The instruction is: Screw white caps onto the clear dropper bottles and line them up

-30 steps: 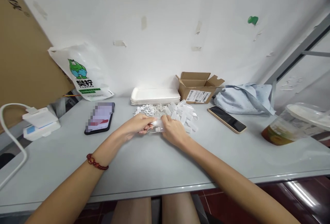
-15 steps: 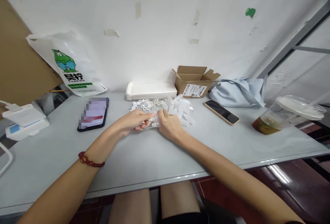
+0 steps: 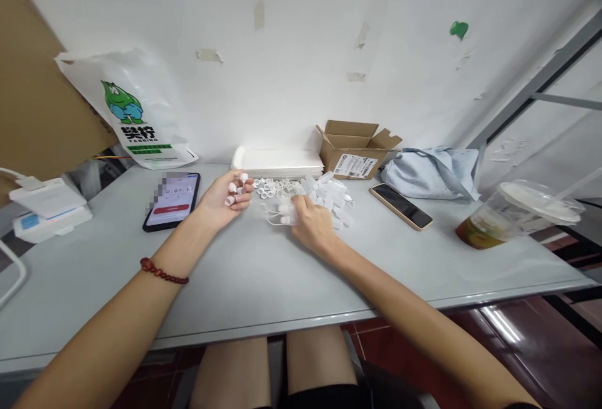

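My left hand point(image 3: 217, 201) is turned palm up beside the phone, its curled fingers cradling several small white caps point(image 3: 232, 187). Closed over a few small translucent plastic bottles point(image 3: 287, 210) is my right hand point(image 3: 314, 224), low over the table. The bottles' white necks point left, and thin pale loops point(image 3: 271, 214) trail from them. Just behind the hands lie loose white ring-like caps point(image 3: 267, 189), thin whitish pieces point(image 3: 285, 187) and a heap of more translucent bottles point(image 3: 335, 194). My right fingers partly hide the bottles they hold.
A stack of white trays point(image 3: 277, 162) and an open cardboard box point(image 3: 352, 152) stand against the wall. Left are a lit phone point(image 3: 173, 201), a plastic bag point(image 3: 136, 114) and a white charger point(image 3: 49, 205). Right are another phone point(image 3: 402, 206), a cloth pouch point(image 3: 430, 172) and a drink cup point(image 3: 517, 211).
My left hand has drawn away from the right, to the left and up, and turned to show the caps in it. My right hand stays on the bottles, almost in place.
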The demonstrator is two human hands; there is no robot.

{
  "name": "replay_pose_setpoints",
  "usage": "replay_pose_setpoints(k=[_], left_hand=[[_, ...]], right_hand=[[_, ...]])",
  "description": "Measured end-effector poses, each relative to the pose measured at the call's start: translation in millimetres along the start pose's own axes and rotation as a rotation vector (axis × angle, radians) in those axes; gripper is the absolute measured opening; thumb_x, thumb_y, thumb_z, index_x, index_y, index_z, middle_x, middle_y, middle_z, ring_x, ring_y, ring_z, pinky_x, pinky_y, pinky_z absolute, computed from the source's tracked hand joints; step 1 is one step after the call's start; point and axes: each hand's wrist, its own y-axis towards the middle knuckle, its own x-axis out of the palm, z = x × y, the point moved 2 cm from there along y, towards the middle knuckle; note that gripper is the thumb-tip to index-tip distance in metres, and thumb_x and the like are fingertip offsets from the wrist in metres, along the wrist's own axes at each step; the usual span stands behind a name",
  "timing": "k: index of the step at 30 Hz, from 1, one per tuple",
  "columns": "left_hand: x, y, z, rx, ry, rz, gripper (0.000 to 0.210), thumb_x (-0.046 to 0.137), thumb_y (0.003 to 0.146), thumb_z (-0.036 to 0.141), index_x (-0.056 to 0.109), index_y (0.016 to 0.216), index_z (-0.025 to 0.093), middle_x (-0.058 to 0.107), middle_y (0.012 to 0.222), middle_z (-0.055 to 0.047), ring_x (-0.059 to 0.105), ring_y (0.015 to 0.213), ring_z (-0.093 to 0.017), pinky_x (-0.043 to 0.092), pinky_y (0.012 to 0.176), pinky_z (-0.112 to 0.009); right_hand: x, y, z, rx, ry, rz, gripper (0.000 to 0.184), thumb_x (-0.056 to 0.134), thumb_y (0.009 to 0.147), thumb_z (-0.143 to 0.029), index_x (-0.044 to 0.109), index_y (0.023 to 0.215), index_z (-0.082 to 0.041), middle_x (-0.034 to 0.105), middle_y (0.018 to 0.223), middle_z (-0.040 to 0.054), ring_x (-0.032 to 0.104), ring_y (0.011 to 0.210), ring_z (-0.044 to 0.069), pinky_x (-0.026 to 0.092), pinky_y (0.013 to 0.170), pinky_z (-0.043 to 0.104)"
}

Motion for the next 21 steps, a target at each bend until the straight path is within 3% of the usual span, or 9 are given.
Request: replay_pose_setpoints(k=[3, 6, 8, 10, 13, 15, 17, 21], left_hand=[[-6.7, 7, 5, 0.153, 0.06, 0.084, 0.021, 0.036, 0.082, 0.019, 0.05, 0.068, 0.013, 0.041, 0.056, 0.002, 0.033, 0.038, -0.005, 0.023, 0.032, -0.016], [-11.7, 16, 5, 0.468, 0.488, 0.311, 0.019, 0.037, 0.079, 0.023, 0.046, 0.063, 0.017, 0.04, 0.054, 0.002, 0.038, 0.044, -0.009, 0.026, 0.038, -0.02], [-13.2, 25, -2, 0.59, 0.617, 0.388, 0.02, 0.046, 0.078, 0.028, 0.045, 0.06, 0.019, 0.041, 0.054, 0.002, 0.041, 0.049, -0.011, 0.03, 0.044, -0.022], [-13.2, 33, -12, 0.695, 0.794, 0.366, 0.022, 0.057, 0.075, 0.03, 0.049, 0.058, 0.018, 0.048, 0.06, 0.0, 0.048, 0.06, -0.014, 0.035, 0.053, -0.024], [-8.9, 45, -25, 0.977, 1.559, 0.196, 0.023, 0.049, 0.085, 0.032, 0.053, 0.067, 0.018, 0.056, 0.074, -0.006, 0.052, 0.068, -0.018, 0.037, 0.059, -0.027], [-11.1, 52, -29, 1.067, 1.828, 0.157, 0.027, 0.041, 0.09, 0.031, 0.054, 0.071, 0.017, 0.057, 0.076, -0.008, 0.052, 0.071, -0.02, 0.037, 0.059, -0.029], [-14.3, 58, -28, 1.115, 1.903, 0.126, 0.028, 0.039, 0.092, 0.03, 0.054, 0.073, 0.016, 0.057, 0.078, -0.009, 0.052, 0.077, -0.022, 0.039, 0.06, -0.03], [-17.2, 64, -22, 1.113, 1.839, 0.015, 0.025, 0.042, 0.091, 0.031, 0.054, 0.074, 0.018, 0.055, 0.079, -0.009, 0.049, 0.084, -0.025, 0.042, 0.07, -0.035]], right_hand=[[-1, -1, 1, 0.006, 0.057, 0.0, 0.036, 0.046, 0.075, -0.015, 0.05, 0.111, -0.014, 0.061, 0.114, 0.0118, 0.064, 0.08, 0.024, 0.041, 0.059, 0.031], [-1, 0, 5, 0.022, 0.09, 0.0, 0.039, 0.046, 0.074, -0.014, 0.049, 0.112, -0.015, 0.061, 0.116, 0.0114, 0.064, 0.082, 0.024, 0.041, 0.059, 0.03], [-2, 1, 8, 0.029, 0.107, 0.005, 0.04, 0.046, 0.073, -0.014, 0.049, 0.113, -0.015, 0.061, 0.117, 0.0114, 0.064, 0.084, 0.024, 0.041, 0.06, 0.03], [-3, 1, 10, 0.03, 0.121, 0.012, 0.04, 0.047, 0.074, -0.015, 0.049, 0.114, -0.015, 0.06, 0.118, 0.0116, 0.063, 0.087, 0.024, 0.042, 0.061, 0.03], [-5, 1, 10, 0.026, 0.131, 0.008, 0.038, 0.048, 0.076, -0.017, 0.049, 0.114, -0.015, 0.06, 0.118, 0.0116, 0.063, 0.089, 0.025, 0.043, 0.062, 0.03], [-6, 0, 10, 0.018, 0.133, 0.003, 0.038, 0.048, 0.076, -0.017, 0.049, 0.114, -0.016, 0.06, 0.117, 0.0117, 0.063, 0.09, 0.024, 0.043, 0.062, 0.029], [-6, 0, 9, 0.01, 0.137, 0.001, 0.037, 0.048, 0.076, -0.017, 0.049, 0.113, -0.016, 0.06, 0.117, 0.0119, 0.063, 0.088, 0.024, 0.043, 0.062, 0.029], [-6, 0, 8, -0.008, 0.145, 0.004, 0.036, 0.047, 0.076, -0.017, 0.049, 0.111, -0.016, 0.061, 0.116, 0.0117, 0.064, 0.083, 0.023, 0.042, 0.059, 0.029]])
